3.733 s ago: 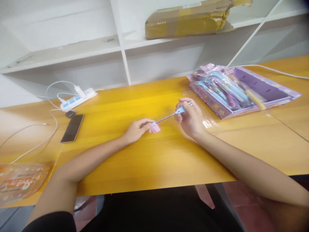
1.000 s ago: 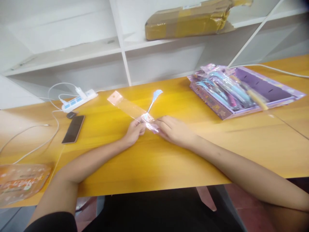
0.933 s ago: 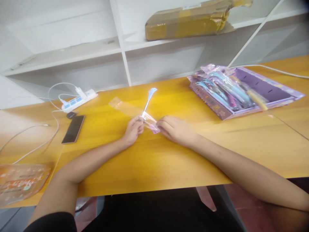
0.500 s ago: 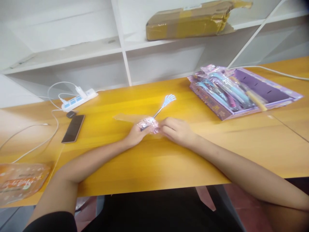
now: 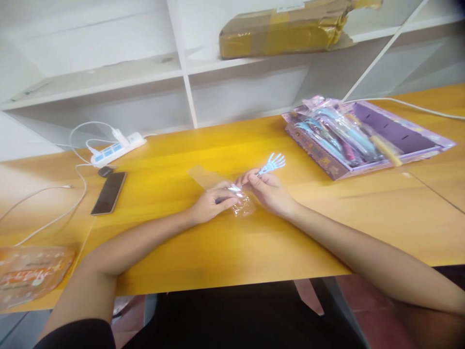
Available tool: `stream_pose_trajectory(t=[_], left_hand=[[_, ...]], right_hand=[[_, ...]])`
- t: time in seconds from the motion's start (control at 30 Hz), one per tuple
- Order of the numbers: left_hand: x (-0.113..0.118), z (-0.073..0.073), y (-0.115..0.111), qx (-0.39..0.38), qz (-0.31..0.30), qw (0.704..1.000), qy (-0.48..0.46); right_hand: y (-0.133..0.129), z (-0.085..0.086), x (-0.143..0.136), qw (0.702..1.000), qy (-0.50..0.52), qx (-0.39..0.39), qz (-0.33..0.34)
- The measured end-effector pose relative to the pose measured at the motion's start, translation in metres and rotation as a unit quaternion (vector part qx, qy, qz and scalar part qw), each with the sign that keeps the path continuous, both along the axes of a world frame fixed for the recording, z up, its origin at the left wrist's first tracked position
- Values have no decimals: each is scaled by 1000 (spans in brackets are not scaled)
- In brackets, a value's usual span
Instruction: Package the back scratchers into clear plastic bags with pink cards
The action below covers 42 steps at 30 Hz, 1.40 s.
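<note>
A back scratcher (image 5: 273,164) with a pale blue hand-shaped head and a thin metal rod sits between my hands, over the table. My right hand (image 5: 269,191) pinches the rod just below the head, which points up and to the right. My left hand (image 5: 212,202) is closed around a crumpled clear plastic wrapper (image 5: 241,201), and a dark part of the scratcher shows between its thumb and fingers. The wrapper's flat strip (image 5: 201,177) extends to the upper left. The rest of the rod is hidden by my fingers and the plastic.
A purple box (image 5: 417,157) of wrapped back scratchers stands at the right. To the left are a phone (image 5: 109,193), a power strip (image 5: 119,150) with white cables and an orange-printed plastic bag (image 5: 34,276). A taped carton (image 5: 283,34) rests on the shelf (image 5: 109,87) behind.
My right hand has moved from the wrapper up to the rod below the blue head. The scratcher has shifted to the right, and the wrapper hangs lower between my hands.
</note>
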State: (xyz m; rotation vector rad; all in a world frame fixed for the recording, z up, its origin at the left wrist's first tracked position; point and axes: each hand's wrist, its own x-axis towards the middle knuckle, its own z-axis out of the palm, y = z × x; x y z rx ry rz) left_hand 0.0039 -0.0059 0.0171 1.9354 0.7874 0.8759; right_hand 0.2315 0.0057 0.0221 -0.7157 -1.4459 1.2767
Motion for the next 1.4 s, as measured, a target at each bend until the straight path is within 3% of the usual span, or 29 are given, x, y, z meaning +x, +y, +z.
stream_pose_trajectory(t=[0.17, 0.23, 0.3, 0.4, 0.57, 0.83, 1.07, 1.4], left_hand=[[0, -3, 7, -50, 62, 992, -102], [0, -6, 9, -69, 80, 990, -91], [-1, -8, 9, -72, 105, 989, -79], [-3, -10, 7, -56, 116, 989, -72], [-3, -7, 2, -25, 89, 995, -34], [-1, -10, 6, -105, 76, 988, -88], [0, -9, 7, -137, -15, 988, -74], [0, -9, 9, -184, 5, 978, -103]], right_hand=[[7, 25, 22, 974, 98, 38, -201], [7, 36, 34, 964, 112, 35, -238], [4, 41, 38, 982, 64, -7, -177], [-6, 32, 26, 994, -75, -56, -48], [-19, 8, -5, 980, -187, -21, 57], [-9, 5, 0, 991, -118, -58, 29], [-10, 4, -1, 989, -144, -33, 26], [-14, 9, 0, 987, -124, -59, 83]])
